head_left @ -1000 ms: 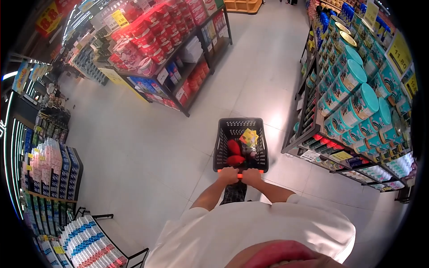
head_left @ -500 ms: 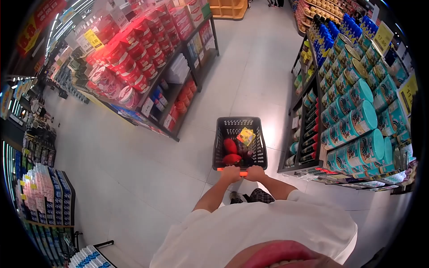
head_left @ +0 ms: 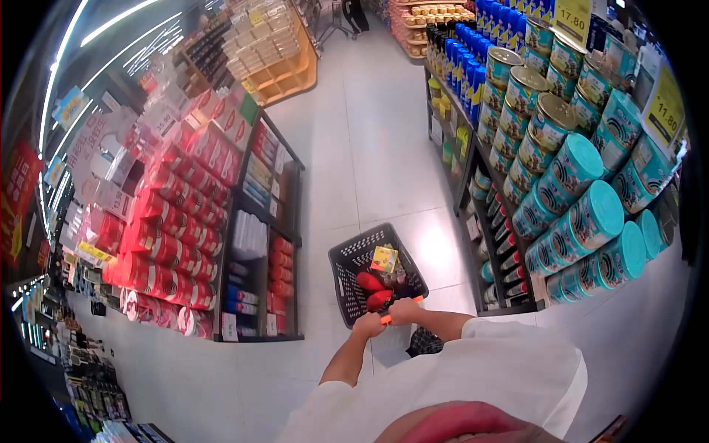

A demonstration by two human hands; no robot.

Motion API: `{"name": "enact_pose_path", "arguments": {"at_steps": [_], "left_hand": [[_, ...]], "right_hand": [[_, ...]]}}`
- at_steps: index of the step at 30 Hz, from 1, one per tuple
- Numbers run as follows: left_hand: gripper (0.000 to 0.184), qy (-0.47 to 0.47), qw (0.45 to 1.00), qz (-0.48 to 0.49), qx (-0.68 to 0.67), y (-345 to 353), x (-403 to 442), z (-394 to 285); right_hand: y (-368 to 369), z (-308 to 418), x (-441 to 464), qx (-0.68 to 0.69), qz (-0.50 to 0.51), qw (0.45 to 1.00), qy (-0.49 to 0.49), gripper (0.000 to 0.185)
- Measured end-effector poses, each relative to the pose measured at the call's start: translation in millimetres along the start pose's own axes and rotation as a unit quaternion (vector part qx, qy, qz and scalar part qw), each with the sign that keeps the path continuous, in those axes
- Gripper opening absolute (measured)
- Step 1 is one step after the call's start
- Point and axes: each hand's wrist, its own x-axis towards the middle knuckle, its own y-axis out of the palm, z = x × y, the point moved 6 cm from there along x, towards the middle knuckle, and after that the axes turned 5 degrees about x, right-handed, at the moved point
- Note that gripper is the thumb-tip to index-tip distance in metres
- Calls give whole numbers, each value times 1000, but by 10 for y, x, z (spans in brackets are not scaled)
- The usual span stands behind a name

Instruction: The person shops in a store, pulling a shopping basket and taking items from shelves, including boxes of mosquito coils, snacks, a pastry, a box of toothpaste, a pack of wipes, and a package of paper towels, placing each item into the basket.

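Observation:
Both hands grip the orange handle [head_left: 386, 320] of a black slatted shopping basket [head_left: 341, 277] at the lower middle of the view. My left hand [head_left: 368, 325] is wrapped round the handle's left part. Close beside it, my right hand [head_left: 403, 312] is closed on the right part, and the handle's tip sticks out past it. Inside the basket lie red packages [head_left: 379, 300] and a yellow box or packet [head_left: 384, 259]. Dark items sit beside them, too unclear to name. The basket is turned at an angle in front of me.
On the left, a shelf unit [head_left: 258, 338] bears stacked red packages [head_left: 173, 244]. On the right, another shelf [head_left: 528, 306] carries teal canisters [head_left: 583, 221], tins [head_left: 528, 92] and blue containers [head_left: 461, 74]. A tiled aisle [head_left: 377, 125] runs between them. A wooden display [head_left: 292, 74] and a person's legs [head_left: 355, 15] are farther ahead.
The view has swung and moved forward along the aisle. The basket and handle have turned from square-on to slanted. Both hands still hold the handle.

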Motion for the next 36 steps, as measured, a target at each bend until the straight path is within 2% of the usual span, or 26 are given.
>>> {"name": "enact_pose_path", "arguments": {"at_steps": [3, 7, 9, 18, 23, 26, 28, 34, 36], "left_hand": [[38, 41, 999, 26, 5, -253, 428, 246], [31, 39, 999, -28, 10, -650, 847, 597], [31, 55, 998, -23, 13, -883, 1064, 728], [35, 91, 994, -68, -3, -1955, 2066, 1312], [37, 96, 994, -53, -8, -2481, 2575, 1642], [39, 128, 990, -54, 11, -2724, 2965, 1860], [40, 129, 991, -43, 11, -2972, 3050, 1933], [43, 155, 987, -34, 30, -3507, 3625, 2145], [44, 173, 983, -58, 39, -3673, 3815, 2230]], "right_hand": [[-231, -123, 444, 6, -12, 1000, 21, 26], [-483, -248, 1004, 0, -60, 998, 12, 17], [-582, -324, 1279, -10, -90, 996, -8, 16], [-1308, -823, 2551, 11, 14, 1000, 5, 31], [-1778, -1061, 3087, 37, 60, 995, 70, 36], [-2099, -1135, 3370, 62, 60, 992, 91, 35], [-2107, -1295, 3654, 66, 59, 992, 94, 41], [-2351, -1613, 4239, 85, 21, 991, 101, 37], [-2566, -1618, 4362, 98, 14, 990, 105, 37]]}}
